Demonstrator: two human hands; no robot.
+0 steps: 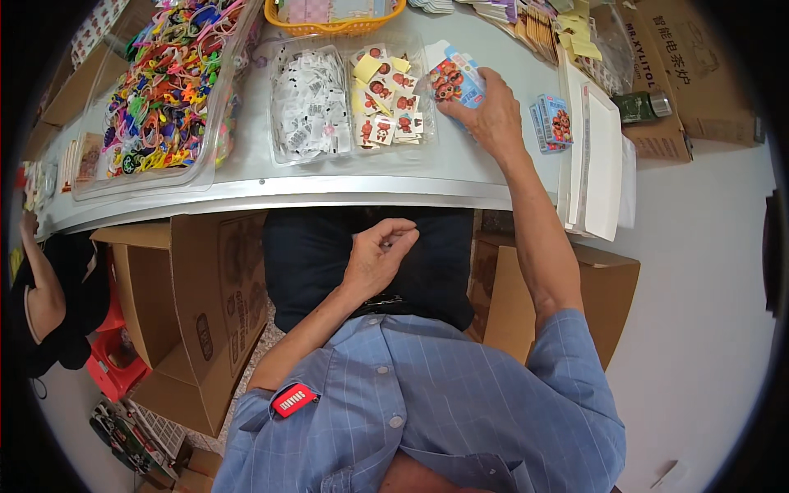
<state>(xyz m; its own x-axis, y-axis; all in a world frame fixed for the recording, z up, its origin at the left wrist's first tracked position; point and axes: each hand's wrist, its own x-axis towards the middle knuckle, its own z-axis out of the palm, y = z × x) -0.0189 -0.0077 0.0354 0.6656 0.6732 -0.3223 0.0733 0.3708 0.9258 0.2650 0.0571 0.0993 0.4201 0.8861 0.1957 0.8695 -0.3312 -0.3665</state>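
My right hand [496, 123] grips a small blue printed box [454, 80] with red cartoon figures, its thumb and fingers around the right side. A pale flap shows at the box's upper left. Below the table edge, my left hand [376, 259] hovers over my lap, thumb and fingers curled together; whatever they may hold is hidden. Just left of the blue box stands a clear divided tray [351, 153]. Its left side holds small white packets [311, 103], its right side cartoon picture cards [382, 99]. Similar blue boxes [552, 123] lie to the right of my right hand.
A large clear bin [205, 164] of colourful rubber-like trinkets stands at left. Behind the tray is a yellow basket [337, 27]. White cartons [593, 156] line the table's right end. Open cardboard boxes [193, 312] flank my legs. Another person's arm [45, 287] shows at far left.
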